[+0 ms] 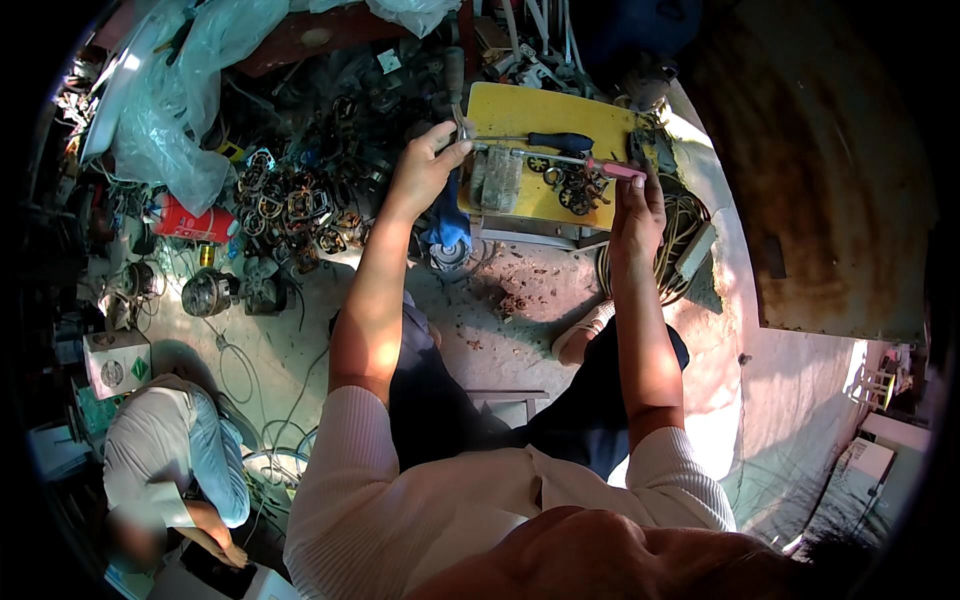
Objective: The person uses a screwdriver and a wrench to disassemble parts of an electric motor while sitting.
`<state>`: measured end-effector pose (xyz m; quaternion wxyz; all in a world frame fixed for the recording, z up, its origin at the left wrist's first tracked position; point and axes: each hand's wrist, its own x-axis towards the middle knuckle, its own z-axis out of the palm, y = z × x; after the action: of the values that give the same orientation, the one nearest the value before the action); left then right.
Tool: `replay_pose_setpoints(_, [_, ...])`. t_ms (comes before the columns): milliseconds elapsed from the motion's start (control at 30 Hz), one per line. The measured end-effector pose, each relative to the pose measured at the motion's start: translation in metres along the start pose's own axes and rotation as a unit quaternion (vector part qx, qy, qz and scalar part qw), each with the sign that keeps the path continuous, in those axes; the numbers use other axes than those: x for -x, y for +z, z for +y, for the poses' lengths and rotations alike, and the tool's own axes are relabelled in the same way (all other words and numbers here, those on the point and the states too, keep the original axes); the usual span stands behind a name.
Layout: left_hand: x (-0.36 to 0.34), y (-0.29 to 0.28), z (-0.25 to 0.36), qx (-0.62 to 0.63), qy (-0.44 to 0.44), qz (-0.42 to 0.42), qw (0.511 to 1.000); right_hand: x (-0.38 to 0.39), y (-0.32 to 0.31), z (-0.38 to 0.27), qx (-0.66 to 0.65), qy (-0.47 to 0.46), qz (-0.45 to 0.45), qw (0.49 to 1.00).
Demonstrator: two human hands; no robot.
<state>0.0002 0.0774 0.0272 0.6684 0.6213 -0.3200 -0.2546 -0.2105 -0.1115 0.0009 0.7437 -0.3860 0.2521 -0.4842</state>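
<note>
My right hand (638, 212) is closed around the pink handle of a screwdriver (612, 169). Its shaft points left across a small yellow-topped table (545, 105) to the fingers of my left hand (428, 168). Those fingers are pinched together at the table's left edge, by a small metal part I cannot make out. Just beyond them is a dark tool handle (454, 72). A second screwdriver (558, 141), dark-handled, lies on the tabletop. A worn grey block (497, 180) sits near the left hand, with several small dark rings and parts (575, 188) to its right.
Heaped motor parts (300, 205) and clear plastic sheeting (190, 110) fill the far left, beside a red cylinder (190, 218). A coiled hose (680, 245) lies right of the table. A rusty panel (830, 200) stands right. Another person (165, 440) bends over at lower left.
</note>
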Motion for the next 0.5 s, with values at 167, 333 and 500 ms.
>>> replay_pose_setpoints(167, [-0.001, -0.002, -0.006, -0.01, 0.002, -0.012, 1.0, 0.006, 0.008, -0.005, 0.008, 0.026, 0.009, 1.0])
replay_pose_setpoints(333, [-0.001, -0.002, -0.004, -0.001, 0.005, -0.004, 1.0, 0.006, 0.007, -0.01, 0.058, 0.055, 0.048, 0.996])
replay_pose_setpoints(500, [-0.002, -0.002, -0.006, 0.003, 0.007, -0.004, 1.0, -0.003, -0.001, -0.002, 0.002, -0.003, -0.015, 1.0])
